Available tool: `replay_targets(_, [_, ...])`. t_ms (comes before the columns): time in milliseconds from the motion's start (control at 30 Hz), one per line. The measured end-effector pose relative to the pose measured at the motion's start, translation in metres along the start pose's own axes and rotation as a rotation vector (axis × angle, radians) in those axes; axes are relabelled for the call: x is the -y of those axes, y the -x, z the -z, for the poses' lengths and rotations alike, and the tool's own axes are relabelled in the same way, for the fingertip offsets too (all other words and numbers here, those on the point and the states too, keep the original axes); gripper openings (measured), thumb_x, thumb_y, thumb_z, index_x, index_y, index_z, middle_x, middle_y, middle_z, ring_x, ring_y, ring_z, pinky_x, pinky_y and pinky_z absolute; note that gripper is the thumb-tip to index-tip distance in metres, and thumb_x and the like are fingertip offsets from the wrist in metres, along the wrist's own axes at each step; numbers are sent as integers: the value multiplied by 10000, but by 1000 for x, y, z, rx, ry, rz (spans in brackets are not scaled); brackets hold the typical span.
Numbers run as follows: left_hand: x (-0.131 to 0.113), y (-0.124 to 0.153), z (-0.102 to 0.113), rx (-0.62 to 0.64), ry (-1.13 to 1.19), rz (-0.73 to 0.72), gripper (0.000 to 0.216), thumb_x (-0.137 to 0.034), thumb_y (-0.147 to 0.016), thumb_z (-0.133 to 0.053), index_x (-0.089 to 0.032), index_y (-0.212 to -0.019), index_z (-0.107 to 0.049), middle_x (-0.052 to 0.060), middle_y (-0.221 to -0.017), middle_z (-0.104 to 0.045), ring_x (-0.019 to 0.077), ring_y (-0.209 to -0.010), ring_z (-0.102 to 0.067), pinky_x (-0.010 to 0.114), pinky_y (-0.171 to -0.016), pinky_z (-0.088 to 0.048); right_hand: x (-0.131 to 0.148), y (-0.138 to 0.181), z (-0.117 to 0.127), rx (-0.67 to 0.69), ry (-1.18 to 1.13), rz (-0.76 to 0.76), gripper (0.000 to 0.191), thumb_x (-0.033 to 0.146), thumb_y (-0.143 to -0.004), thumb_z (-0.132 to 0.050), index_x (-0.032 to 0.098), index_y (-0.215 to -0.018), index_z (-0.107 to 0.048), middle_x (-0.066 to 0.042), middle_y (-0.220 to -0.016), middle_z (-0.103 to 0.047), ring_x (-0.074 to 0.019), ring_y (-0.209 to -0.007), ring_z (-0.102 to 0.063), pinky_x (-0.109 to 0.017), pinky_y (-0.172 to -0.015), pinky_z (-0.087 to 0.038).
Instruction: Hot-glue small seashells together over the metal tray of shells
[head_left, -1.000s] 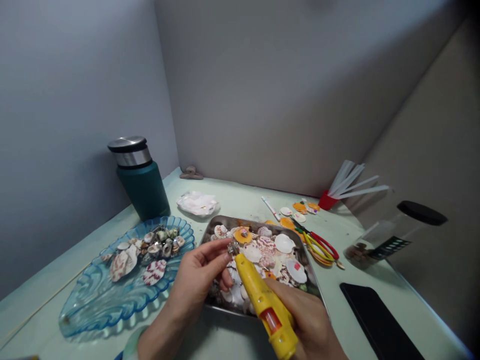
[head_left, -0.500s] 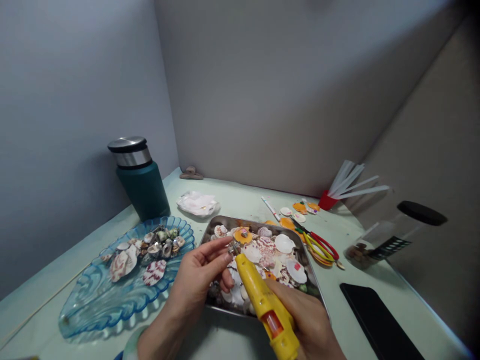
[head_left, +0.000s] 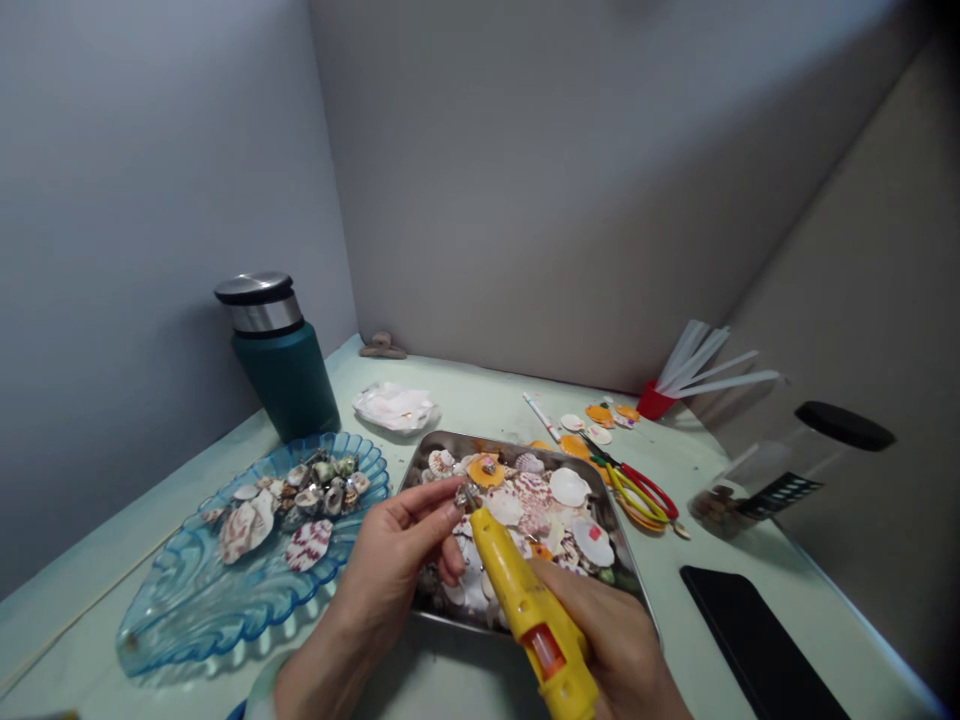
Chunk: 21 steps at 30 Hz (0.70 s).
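Observation:
My right hand is wrapped round a yellow hot glue gun, its nozzle aimed up and left. My left hand pinches a small shiny piece between thumb and forefinger, right at the nozzle tip; it is too small to name. Both hands are over the near left part of a metal tray heaped with seashells. Among these shells lie an orange one and a white one with a pink spot.
Left stands a blue glass dish of shells, behind it a teal bottle. Right are red and yellow-handled tools, a black phone, a clear jar and a red cup of glue sticks. A white packet lies behind.
Almost nothing differs. The glue gun's nozzle has shifted very slightly against the small piece in my left hand; both hands keep their places.

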<state>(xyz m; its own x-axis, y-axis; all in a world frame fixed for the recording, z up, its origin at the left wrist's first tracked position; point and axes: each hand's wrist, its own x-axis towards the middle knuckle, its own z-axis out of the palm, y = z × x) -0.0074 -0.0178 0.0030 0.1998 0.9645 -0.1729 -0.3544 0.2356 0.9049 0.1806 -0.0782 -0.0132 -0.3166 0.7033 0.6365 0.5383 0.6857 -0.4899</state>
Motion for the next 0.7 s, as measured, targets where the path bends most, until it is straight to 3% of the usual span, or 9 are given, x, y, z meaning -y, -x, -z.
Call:
replay_targets(267, [-1,2,-1,8,-33,7,473,-274,-701,-733,-106,-1133,-639,-15,-401,-598,85,-345,-496,193,-398,-414,3,-2,2,-25,3,3,317,162,-776,-543,182,-1091,-566,-30,-772,-711,-165,-643,-694,-220,-606,-550])
replay_targets(700, [-1,3,0,19,-70,-34,401,-275,-751,-691,-116,-1117,-653,-20,-396,-594,67,-343,-490,175,-421,-366,0,0,1,20,-24,-32,328,161,-767,-566,198,-1093,-558,-21,-792,-700,-163,-647,-674,-232,-587,-523])
